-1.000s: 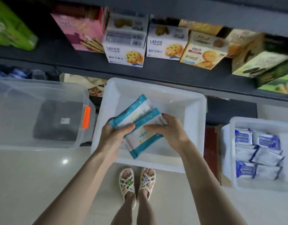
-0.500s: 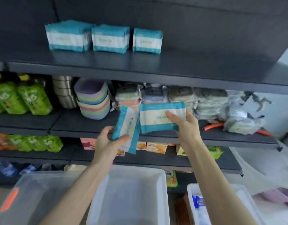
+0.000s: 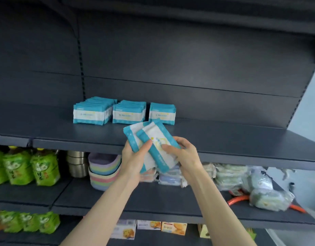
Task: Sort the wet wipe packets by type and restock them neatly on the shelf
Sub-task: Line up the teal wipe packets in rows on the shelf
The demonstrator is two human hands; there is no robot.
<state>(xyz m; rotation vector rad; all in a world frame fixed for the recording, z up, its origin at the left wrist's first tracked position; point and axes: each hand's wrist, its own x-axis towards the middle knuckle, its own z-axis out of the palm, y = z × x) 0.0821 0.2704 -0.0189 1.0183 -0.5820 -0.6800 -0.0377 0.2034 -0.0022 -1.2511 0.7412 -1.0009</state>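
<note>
Both hands hold a small overlapped bunch of teal-and-white wet wipe packets (image 3: 153, 139) just in front of the dark shelf's (image 3: 224, 139) front edge. My left hand (image 3: 135, 158) grips the bunch from the left, thumb across the front. My right hand (image 3: 185, 155) holds it from the right, fingers curled on the top packet. On the shelf behind stand three rows of the same packets upright: a left row (image 3: 89, 112), a middle row (image 3: 128, 112) and a short right row (image 3: 162, 113).
The shelf stretches bare to the right of the rows. One level down are green drink bottles (image 3: 29, 167), steel cups (image 3: 77, 164), stacked pastel bowls (image 3: 103, 171) and wrapped bundles (image 3: 242, 180). Biscuit boxes (image 3: 149, 225) sit lower still.
My view rose from the white bin on the floor to the upper shelf. Both hands lifted the packets up to the shelf edge and brought them back together into one bunch.
</note>
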